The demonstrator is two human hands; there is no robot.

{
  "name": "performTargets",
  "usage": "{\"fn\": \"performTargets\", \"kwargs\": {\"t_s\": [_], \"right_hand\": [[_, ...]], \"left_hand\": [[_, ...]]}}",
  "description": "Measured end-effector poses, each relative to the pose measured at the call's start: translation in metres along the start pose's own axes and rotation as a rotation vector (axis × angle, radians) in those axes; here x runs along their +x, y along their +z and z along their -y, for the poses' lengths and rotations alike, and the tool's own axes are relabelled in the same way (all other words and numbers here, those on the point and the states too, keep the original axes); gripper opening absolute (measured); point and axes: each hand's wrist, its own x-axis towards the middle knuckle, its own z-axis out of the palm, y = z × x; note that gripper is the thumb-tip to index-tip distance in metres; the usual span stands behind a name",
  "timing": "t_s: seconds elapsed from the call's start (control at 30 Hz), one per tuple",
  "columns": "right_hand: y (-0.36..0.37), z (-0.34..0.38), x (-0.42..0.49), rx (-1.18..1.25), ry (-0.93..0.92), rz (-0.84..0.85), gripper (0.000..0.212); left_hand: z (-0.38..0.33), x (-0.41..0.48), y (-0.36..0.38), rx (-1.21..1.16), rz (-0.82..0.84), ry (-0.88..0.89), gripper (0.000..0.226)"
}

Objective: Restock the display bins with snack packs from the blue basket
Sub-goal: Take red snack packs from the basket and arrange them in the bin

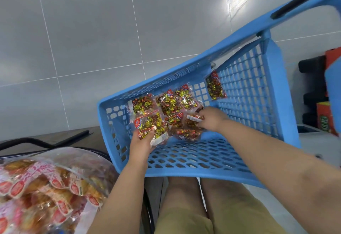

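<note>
Nearest, at 6 o'clock, the person's knees [193, 196] sit just under the near wall of the blue basket [203, 175]. The basket seems tipped toward them, likely so the contents slide within reach. At 8 o'clock a clear, glossy display bin [86, 157] holds orange packets [46, 187] with red-and-white seals.

Inside the basket, over its rigid lattice floor, the left hand [141, 146] curls round a crinkly transparent pack [151, 125] of red and gold wrapped sweets, thumb on top. Just beside it, toward 3 o'clock, the right hand [214, 118] pinches the sealed edge of a second pack [193, 118], probably gathering several before carrying them over.

The other snack packs [169, 102] lie flat and overlapping toward 12 o'clock. A lone pack [215, 86] leans on the far mesh wall. Beyond lies grey, glossy floor tile [83, 30].
</note>
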Motion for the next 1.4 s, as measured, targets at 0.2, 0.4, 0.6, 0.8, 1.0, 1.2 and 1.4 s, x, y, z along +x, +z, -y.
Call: {"fn": "performTargets", "kwargs": {"t_s": [0.2,0.4,0.6,0.8,1.0,1.2,1.4], "right_hand": [[-0.019,0.026,-0.05,0.343,-0.292,-0.604,0.041],[0.002,0.06,-0.071,0.005,-0.655,-0.516,0.061],[0.02,0.057,-0.065,0.055,-0.846,-0.196,0.067],[0.022,0.03,-0.019,0.365,-0.205,-0.231,0.046],[0.045,0.022,0.021,-0.213,-0.063,0.127,0.066],[0.024,0.018,0.015,-0.116,-0.077,0.111,0.059],[-0.025,0.016,-0.049,0.403,-0.05,-0.013,0.064]], "left_hand": [[-0.027,-0.021,0.019,-0.294,0.086,-0.2,0.059],[-0.044,-0.033,0.021,-0.359,0.316,-0.127,0.067],[-0.035,-0.027,-0.006,-0.381,0.43,-0.176,0.048],[-0.026,-0.013,-0.018,-0.378,0.206,-0.114,0.049],[-0.019,-0.001,-0.025,-0.305,0.148,-0.04,0.043],[-0.018,-0.011,-0.029,-0.292,0.105,-0.003,0.04],[-0.029,-0.054,-0.036,-0.347,0.057,0.076,0.021]]}}
